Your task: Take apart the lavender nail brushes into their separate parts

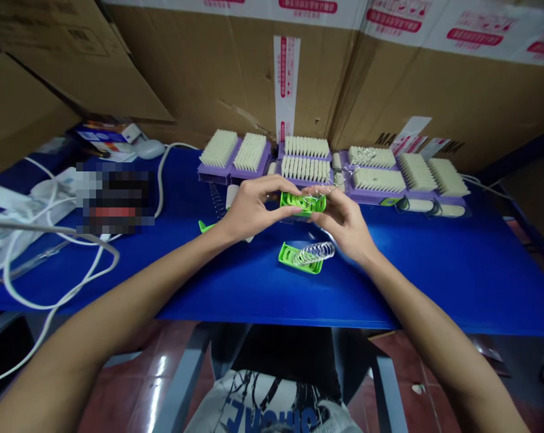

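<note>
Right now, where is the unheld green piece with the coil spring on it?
In the head view, that green piece lies on the blue table slightly right of centre, below the green part held between left hand and right hand.

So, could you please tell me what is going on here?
A person is holding a green tray between the left hand and the right hand, over a blue table. Nearer the person, a second green tray lies on the table, with a coiled spring resting on it and sticking out past its right end. Behind the hands stands a row of purple blocks with pale bristles.
</note>
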The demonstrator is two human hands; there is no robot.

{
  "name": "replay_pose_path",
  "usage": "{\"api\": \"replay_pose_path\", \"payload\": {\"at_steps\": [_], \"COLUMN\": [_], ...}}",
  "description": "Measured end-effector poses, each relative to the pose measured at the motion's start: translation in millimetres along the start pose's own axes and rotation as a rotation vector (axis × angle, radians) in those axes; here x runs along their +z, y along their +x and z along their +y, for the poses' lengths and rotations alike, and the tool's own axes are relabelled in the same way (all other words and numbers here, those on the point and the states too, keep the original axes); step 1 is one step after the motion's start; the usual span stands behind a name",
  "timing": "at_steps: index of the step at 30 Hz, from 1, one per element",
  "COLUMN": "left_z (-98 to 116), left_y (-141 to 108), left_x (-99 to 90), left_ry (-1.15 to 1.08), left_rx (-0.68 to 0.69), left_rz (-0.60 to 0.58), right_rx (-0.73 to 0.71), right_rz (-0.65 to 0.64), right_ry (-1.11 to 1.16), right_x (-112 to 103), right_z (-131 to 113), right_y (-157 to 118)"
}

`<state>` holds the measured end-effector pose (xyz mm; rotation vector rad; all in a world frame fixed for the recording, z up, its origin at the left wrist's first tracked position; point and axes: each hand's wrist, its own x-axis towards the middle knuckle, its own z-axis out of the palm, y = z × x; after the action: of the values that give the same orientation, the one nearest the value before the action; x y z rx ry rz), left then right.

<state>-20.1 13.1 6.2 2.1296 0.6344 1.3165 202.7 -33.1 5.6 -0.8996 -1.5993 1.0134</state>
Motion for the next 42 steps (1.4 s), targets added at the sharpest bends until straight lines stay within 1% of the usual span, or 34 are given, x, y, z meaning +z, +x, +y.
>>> {"api": "replay_pose_path", "payload": {"at_steps": [1,3,5,8,11,13,16,18,21,27,32,36,39,42], "left_z": [2.6,8.5,12.3,9.2,0.1,-4.7,-6.9,-5.7,-2.9,6.1,9.9,6.7,9.7,13.7], "left_y": [-1.2,-3.5,-5.8,-8.9,-10.2,-10.1,-9.3,-9.3,-10.6,-15.0,-18.6,-20.8,-20.4,-19.1], "left_x": [-2.0,-3.7,-3.0,-1.3,-0.5,0.3,1.7,2.1,1.7,2.1,3.9,9.3,12.9,13.8], "left_ry": [0.033,0.101,0.113,-0.056,-0.235,-0.275,-0.294,-0.288,-0.218,-0.108,-0.059,-0.08,-0.08,-0.07], "left_rx": [0.039,0.118,0.132,0.022,-0.06,-0.08,-0.084,-0.075,-0.056,0.003,-0.042,-0.077,-0.043,-0.001], "left_rz": [-0.011,-0.042,-0.057,-0.013,0.031,0.038,0.062,0.081,0.092,0.131,0.129,0.156,0.169,0.182], "right_rx": [-0.009,-0.055,-0.114,-0.146,-0.124,-0.097,-0.075,-0.104,-0.14,-0.122,-0.164,-0.143,-0.158,-0.21], "right_rz": [0.01,0.081,0.154,0.201,0.185,0.173,0.207,0.219,0.201,0.194,0.187,0.216,0.262,0.261], "right_ry": [-0.038,-0.169,-0.274,-0.272,-0.203,-0.142,-0.113,-0.142,-0.189,-0.168,-0.277,-0.21,-0.215,-0.282], "right_x": [-0.9,-1.4,-1.0,-0.4,1.5,4.4,9.9,12.2,12.9,13.2,17.1,20.6,17.1,10.2], "right_z": [-3.3,-9.6,-14.1,-16.3,-16.3,-17.2,-20.3,-22.2,-23.5,-23.7,-24.2,-22.2,-23.9,-29.5], "right_y": [0.2,0.2,0.2,0.7,1.0,0.4,-1.7,-2.9,-3.3,-5.1,-8.2,-7.0,-4.7,-4.1]}}
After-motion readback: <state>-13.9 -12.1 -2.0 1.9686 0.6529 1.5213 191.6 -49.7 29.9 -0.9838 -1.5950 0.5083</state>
